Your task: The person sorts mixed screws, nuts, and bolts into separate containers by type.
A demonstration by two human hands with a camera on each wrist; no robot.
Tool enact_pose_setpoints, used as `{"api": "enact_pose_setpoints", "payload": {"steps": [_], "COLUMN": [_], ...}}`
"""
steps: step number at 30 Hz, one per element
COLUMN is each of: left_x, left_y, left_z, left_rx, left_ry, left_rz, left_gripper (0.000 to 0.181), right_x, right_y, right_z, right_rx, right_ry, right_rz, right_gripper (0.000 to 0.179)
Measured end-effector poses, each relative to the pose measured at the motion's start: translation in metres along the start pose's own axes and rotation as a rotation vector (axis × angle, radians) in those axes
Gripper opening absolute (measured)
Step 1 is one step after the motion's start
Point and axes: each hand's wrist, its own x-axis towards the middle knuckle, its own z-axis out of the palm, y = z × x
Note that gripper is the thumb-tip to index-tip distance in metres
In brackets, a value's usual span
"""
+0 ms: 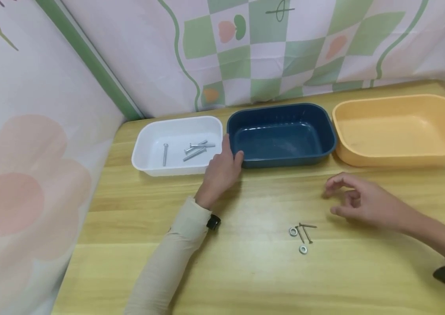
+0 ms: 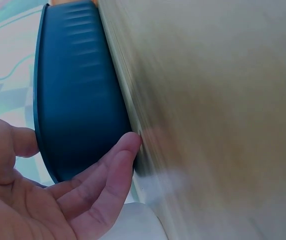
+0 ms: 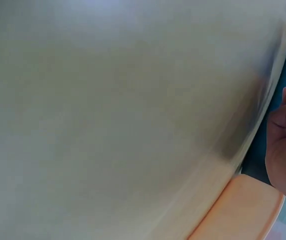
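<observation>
My left hand (image 1: 222, 173) touches the front left corner of a dark blue container (image 1: 281, 161), its index finger straight along the gap beside the white container. In the left wrist view the thumb meets the rim and the other fingers lie against the blue wall (image 2: 78, 100). My right hand (image 1: 368, 203) hovers over the table in front of the yellow container (image 1: 404, 158), fingers loosely bent, nothing between them. To its left lie three small brownish screws (image 1: 307, 234) and two metal nuts, one nut (image 1: 293, 232) beside the screws and another nut (image 1: 303, 249) nearer me.
The white container (image 1: 149, 164) at the left holds several silver bolts (image 1: 165, 155). All three containers stand in a row along the back of the wooden table (image 1: 246, 271). A patterned curtain (image 1: 234, 61) hangs behind them, and a flowered cloth (image 1: 29, 175) borders the left side.
</observation>
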Motion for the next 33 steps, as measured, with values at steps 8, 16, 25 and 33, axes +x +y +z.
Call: {"api": "enact_pose_setpoints", "payload": {"steps": [8, 16, 25, 33], "left_x": [0.0, -0.001, -0.001, -0.001], "left_y": [0.001, 0.002, 0.003, 0.001], "left_z": [-0.001, -0.001, 0.0, 0.0], "left_rx": [0.003, -0.01, -0.007, -0.002], "left_ry": [-0.004, -0.004, -0.005, 0.002], "left_rz": [-0.002, -0.005, -0.01, 0.001], "left_gripper": [0.069, 0.069, 0.069, 0.068], "right_x": [-0.004, 0.001, -0.002, 0.002], "right_y": [0.0, -0.008, -0.014, -0.019], "right_z": [0.005, 0.012, 0.017, 0.029], "right_rx": [-0.09, -0.127, -0.165, -0.248], "right_ry": [-0.025, -0.042, -0.043, -0.081], "right_rz": [-0.039, 0.011, 0.073, 0.046], "right_gripper": [0.053, 0.052, 0.052, 0.041]}}
